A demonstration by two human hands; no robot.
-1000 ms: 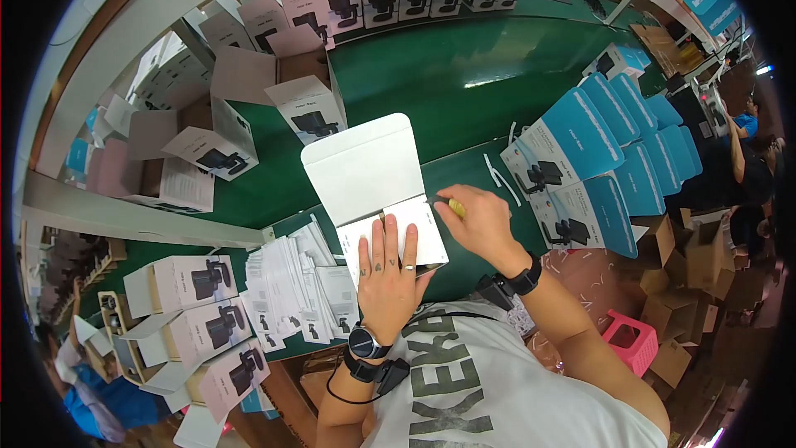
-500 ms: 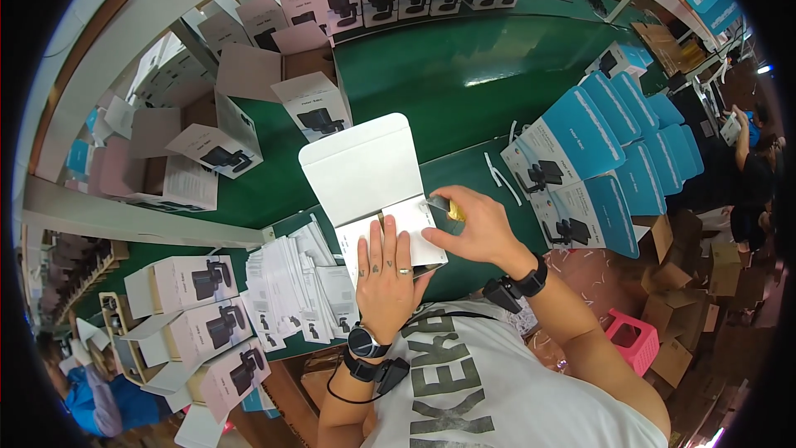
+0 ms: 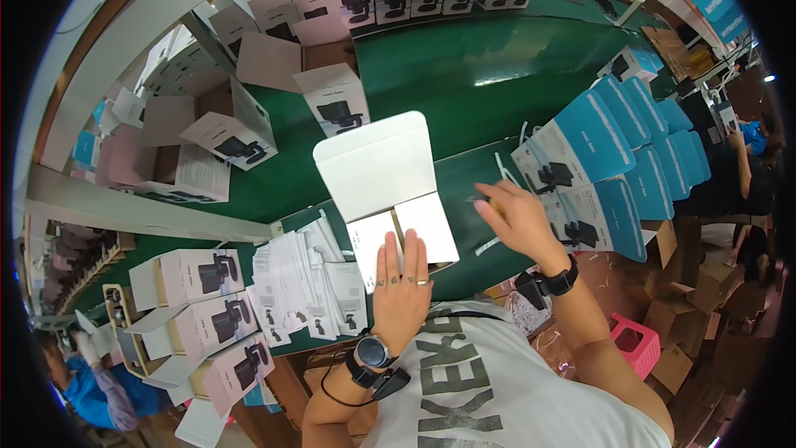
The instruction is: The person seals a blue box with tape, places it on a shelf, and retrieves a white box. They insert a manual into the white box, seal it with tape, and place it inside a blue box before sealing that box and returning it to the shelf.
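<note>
A white cardboard box [image 3: 377, 170] lies in front of me, its lid flap standing up on the far side. Two white inner flaps [image 3: 427, 228] are folded in and almost meet along a narrow brownish gap. My left hand [image 3: 400, 282] rests flat on these flaps, fingers stretched out across the gap. Off to the right of the box, above the green table [image 3: 468, 182], is my right hand [image 3: 518, 220], with thumb and fingers bent around a small yellow and grey object [image 3: 479, 198]. It is mostly hidden and blurred, so I cannot tell its kind.
Left of the box lies a pile of folded white leaflets [image 3: 298, 274], with printed boxes [image 3: 203, 315] beyond. Open boxes [image 3: 332, 99] stand at the back left. Blue and white boxes [image 3: 572, 145] are stacked at the right. White strips [image 3: 487, 246] lie on the table.
My right hand has moved away from the box to the right, with the small yellow and grey object still in it. My left hand stays on the flaps. The view has shifted slightly.
</note>
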